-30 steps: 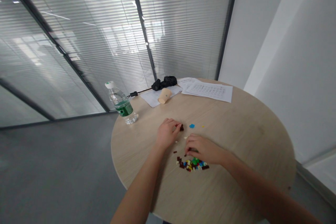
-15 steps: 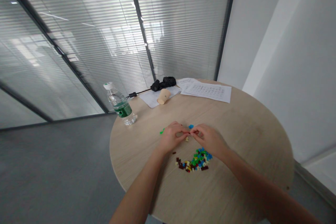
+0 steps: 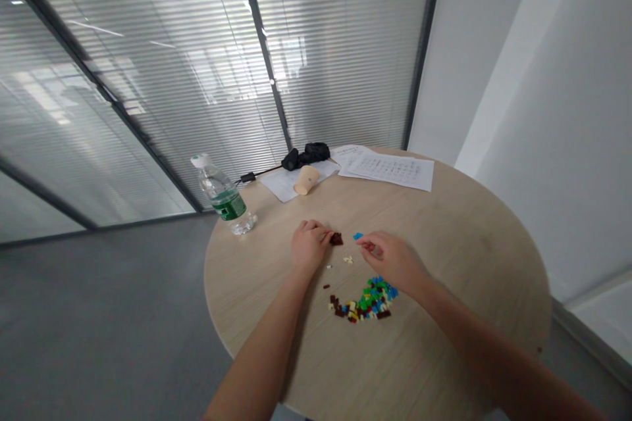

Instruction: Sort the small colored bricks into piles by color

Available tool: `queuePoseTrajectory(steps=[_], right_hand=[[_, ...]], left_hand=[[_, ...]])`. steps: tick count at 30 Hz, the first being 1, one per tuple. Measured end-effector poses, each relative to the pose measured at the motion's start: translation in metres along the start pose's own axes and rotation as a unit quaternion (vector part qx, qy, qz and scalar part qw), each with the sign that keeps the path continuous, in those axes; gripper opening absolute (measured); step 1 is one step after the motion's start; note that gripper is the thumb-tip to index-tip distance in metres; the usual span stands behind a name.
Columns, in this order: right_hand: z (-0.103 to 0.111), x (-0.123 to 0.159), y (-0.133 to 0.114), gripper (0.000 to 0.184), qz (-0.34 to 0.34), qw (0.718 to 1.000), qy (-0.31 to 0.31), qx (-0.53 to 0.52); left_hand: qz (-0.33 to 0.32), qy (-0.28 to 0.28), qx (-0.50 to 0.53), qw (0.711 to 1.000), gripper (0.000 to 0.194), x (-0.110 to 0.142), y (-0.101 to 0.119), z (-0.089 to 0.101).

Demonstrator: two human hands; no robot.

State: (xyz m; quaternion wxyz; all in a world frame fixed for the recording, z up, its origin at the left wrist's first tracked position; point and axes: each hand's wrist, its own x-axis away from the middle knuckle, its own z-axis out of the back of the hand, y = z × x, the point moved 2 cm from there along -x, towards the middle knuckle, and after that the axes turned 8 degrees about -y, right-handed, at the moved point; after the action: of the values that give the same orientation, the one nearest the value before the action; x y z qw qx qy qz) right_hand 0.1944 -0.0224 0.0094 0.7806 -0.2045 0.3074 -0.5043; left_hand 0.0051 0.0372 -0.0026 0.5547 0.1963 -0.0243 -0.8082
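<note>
My left hand [image 3: 309,245] rests on the table with thumb and fingertips brought together at the left edge of a small group of dark brown toy bricks [image 3: 336,239]. Across from it, my right hand [image 3: 390,258] hovers with curled fingers and pinched tips; anything between them is too small to make out. Just beyond those fingertips lies a blue brick group [image 3: 357,235], partly covered. Cream bricks [image 3: 348,260] sit between the hands. Nearer to me spreads a mixed brick pile [image 3: 366,299] in green, blue, brown, yellow and cream.
A water bottle [image 3: 226,198] stands at the table's left edge. Toward the back are a tipped paper cup [image 3: 306,180], a black bundled item [image 3: 309,155] and printed sheets [image 3: 392,170]. One brown brick [image 3: 326,287] lies apart, left of the pile.
My hands met over a small dark piece half a second ago, then parted. My left hand moved back left to the brown bricks. The right came up from the pile and now stays near the blue bricks.
</note>
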Motion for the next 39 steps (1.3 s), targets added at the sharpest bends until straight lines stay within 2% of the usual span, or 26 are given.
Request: queuePoseTrajectory(steps=[11, 22, 25, 30, 35, 39], right_hand=[[0.001, 0.0, -0.001, 0.018, -0.007, 1.0, -0.008, 0.007], [0.001, 0.0, -0.001, 0.017, 0.001, 1.0, -0.013, 0.005], [-0.002, 0.0, -0.001, 0.016, 0.038, 0.999, -0.026, 0.001], [-0.011, 0.002, -0.005, 0.014, 0.139, 0.988, -0.06, 0.008], [-0.022, 0.006, -0.01, 0.019, 0.21, 0.972, -0.105, 0.02], [-0.028, 0.009, -0.016, 0.028, 0.247, 0.955, -0.161, 0.03]], left_hand=[[0.04, -0.016, -0.036, 0.998, 0.022, -0.001, 0.0, -0.002], [0.033, -0.019, -0.018, 0.999, 0.024, 0.0, 0.002, 0.0], [0.031, -0.017, -0.013, 0.999, 0.025, 0.0, 0.002, 0.001], [0.022, -0.009, -0.008, 1.0, 0.026, 0.001, 0.0, 0.001], [-0.012, -0.032, -0.001, 0.999, 0.029, 0.0, -0.003, -0.003], [-0.013, -0.05, -0.001, 0.999, 0.027, 0.0, -0.005, -0.008]])
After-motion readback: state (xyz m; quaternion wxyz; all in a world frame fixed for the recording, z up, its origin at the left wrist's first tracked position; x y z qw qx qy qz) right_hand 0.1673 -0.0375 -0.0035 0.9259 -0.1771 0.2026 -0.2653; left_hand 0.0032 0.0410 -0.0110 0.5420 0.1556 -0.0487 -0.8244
